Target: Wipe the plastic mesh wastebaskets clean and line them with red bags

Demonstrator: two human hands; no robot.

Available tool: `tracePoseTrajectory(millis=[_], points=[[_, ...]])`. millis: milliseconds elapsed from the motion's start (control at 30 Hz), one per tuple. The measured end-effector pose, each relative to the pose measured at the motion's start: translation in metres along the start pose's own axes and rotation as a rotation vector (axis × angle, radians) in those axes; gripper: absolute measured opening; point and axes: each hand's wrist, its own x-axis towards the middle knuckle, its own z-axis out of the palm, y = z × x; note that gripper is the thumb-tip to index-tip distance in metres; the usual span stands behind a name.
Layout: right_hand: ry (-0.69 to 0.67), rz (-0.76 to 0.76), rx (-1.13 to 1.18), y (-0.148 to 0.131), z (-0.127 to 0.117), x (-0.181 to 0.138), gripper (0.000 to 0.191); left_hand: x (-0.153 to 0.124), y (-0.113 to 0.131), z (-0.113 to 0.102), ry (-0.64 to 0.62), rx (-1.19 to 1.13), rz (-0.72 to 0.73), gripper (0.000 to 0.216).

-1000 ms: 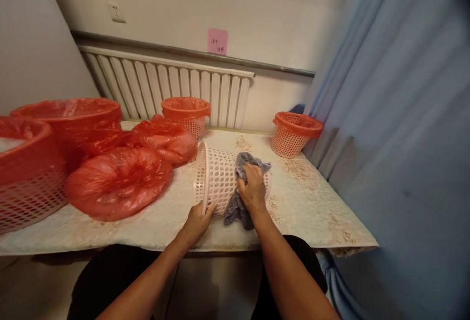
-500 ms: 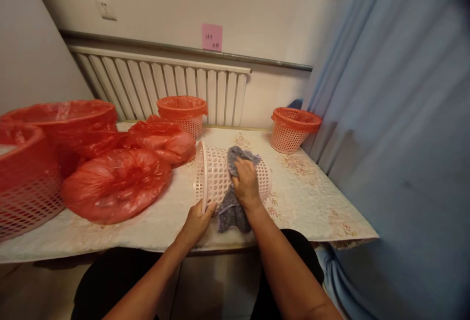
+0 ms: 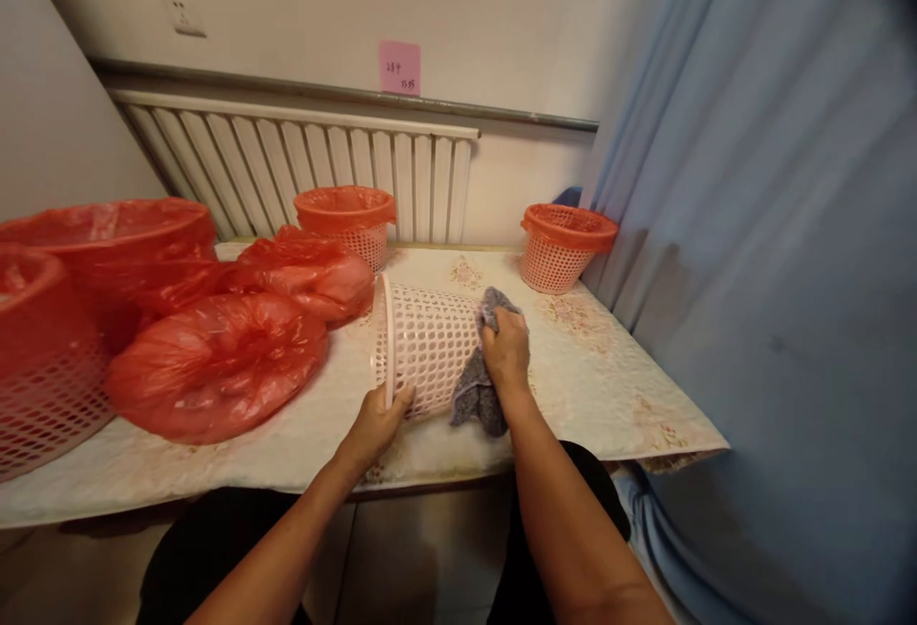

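Observation:
A pale pink perforated basket (image 3: pixel 426 343) lies on its side on the table (image 3: pixel 594 372), its open rim facing left. My left hand (image 3: pixel 377 422) grips that rim at its lower edge, thumb over the lip. My right hand (image 3: pixel 505 350) presses a grey cloth (image 3: pixel 477 394) against the basket's side, close to its base end. The cloth hangs down below my hand and part of it pokes out above my fingers.
Red plastic bags (image 3: pixel 215 365) lie bunched to the left. Two large red-lined baskets (image 3: pixel 43 367) stand at the far left. Small lined baskets stand at the back (image 3: pixel 346 222) and back right (image 3: pixel 565 245). A radiator (image 3: pixel 301 161) runs behind; a blue curtain (image 3: pixel 774 252) hangs right.
My right hand slid the cloth along the basket's side, first towards the rim, then back right to the base end. The left hand kept its hold on the rim.

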Motion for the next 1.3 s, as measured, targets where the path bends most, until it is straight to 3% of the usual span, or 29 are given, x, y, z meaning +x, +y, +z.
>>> tracePoseTrajectory(millis=[133, 233, 367, 500, 700, 767, 833, 933, 1100, 1200, 1300], points=[[-0.101, -0.241, 0.171, -0.055, -0.002, -0.014, 0.037, 0.000, 0.006, 0.002, -0.043, -0.056, 0.085, 0.055], [-0.198, -0.391, 0.308, -0.093, -0.011, -0.028, 0.043, -0.003, 0.010, 0.006, -0.005, -0.062, 0.137, 0.063], [-0.237, -0.454, 0.331, -0.108, -0.012, -0.037, 0.049, -0.003, 0.014, 0.006, 0.068, -0.026, 0.093, 0.073], [-0.197, -0.408, 0.213, -0.069, 0.001, -0.021, 0.053, 0.002, 0.017, 0.002, 0.027, -0.098, -0.003, 0.080], [-0.081, 0.028, -0.068, 0.026, -0.007, 0.011, 0.021, 0.008, 0.024, -0.003, -0.102, -0.282, -0.104, 0.087], [-0.052, 0.141, -0.130, 0.040, -0.013, 0.012, 0.018, 0.009, 0.025, -0.004, -0.109, -0.323, -0.125, 0.088], [-0.023, 0.154, -0.141, 0.040, -0.014, 0.009, 0.017, 0.012, 0.025, -0.005, -0.114, -0.365, -0.142, 0.088], [-0.038, 0.043, -0.107, 0.017, -0.009, 0.002, 0.018, 0.018, 0.024, -0.005, -0.127, -0.407, -0.166, 0.086], [-0.118, -0.234, 0.096, -0.057, 0.000, -0.022, 0.038, 0.024, 0.024, -0.006, -0.128, -0.394, -0.214, 0.086], [-0.212, -0.399, 0.188, -0.098, 0.002, -0.043, 0.044, 0.023, 0.025, -0.009, 0.000, -0.300, -0.179, 0.079], [-0.215, -0.424, 0.186, -0.115, 0.004, -0.055, 0.048, 0.025, 0.027, -0.010, 0.077, -0.283, -0.147, 0.074]])
